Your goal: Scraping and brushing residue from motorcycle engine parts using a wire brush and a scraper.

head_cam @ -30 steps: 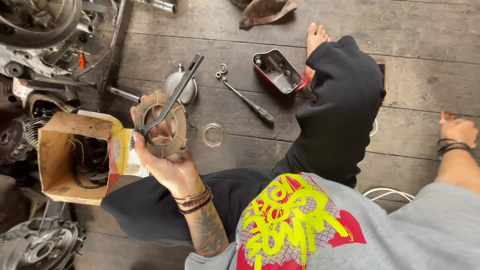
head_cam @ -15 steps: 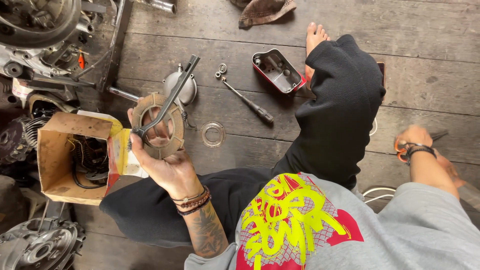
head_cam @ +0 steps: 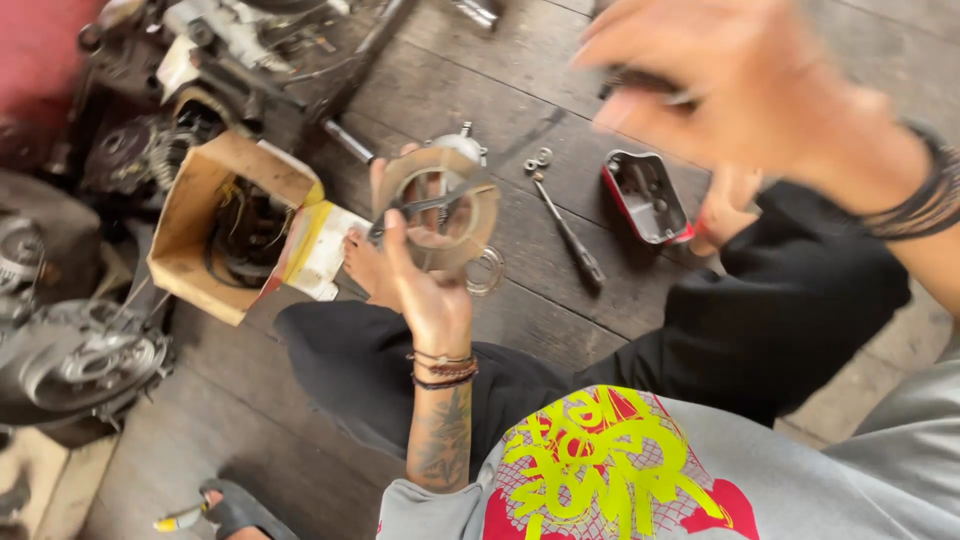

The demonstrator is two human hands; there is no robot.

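Wooden floorboards (head_cam: 560, 330), grey and worn, carry everything in the head view, since the person sits cross-legged on the floor and has the parts spread within arm's reach.

The left hand (head_cam: 425, 295) is raised palm-up in front of the body and holds a round, tan-coloured disc part (head_cam: 440, 210) with a large central opening. Its fingers (head_cam: 392, 235) are curled closed about the lower left edge, and they pin a pair of dark pliers-like tool (head_cam: 425, 205) across the face of the disc. Held upright like this, the disc faces the camera, which looks like a way to inspect it at eye level.

The right hand (head_cam: 740, 85) is high in the upper right, close to the camera and heavily blurred. Its fingers look partly curled round something dark, but whether they grip it, or what it is, I cannot tell.

On the floor just beyond the disc lies a thin metal ring (head_cam: 487, 272), and beside it a long screwdriver (head_cam: 568, 235) with small washers (head_cam: 538, 160) at its tip. A red-rimmed metal tin (head_cam: 645, 197) stands open next to a bare foot (head_cam: 725, 205), probably to keep small pieces together. To the left an open cardboard box (head_cam: 215, 225) holds dark cables, with greasy engine parts (head_cam: 80, 365) behind and below it.
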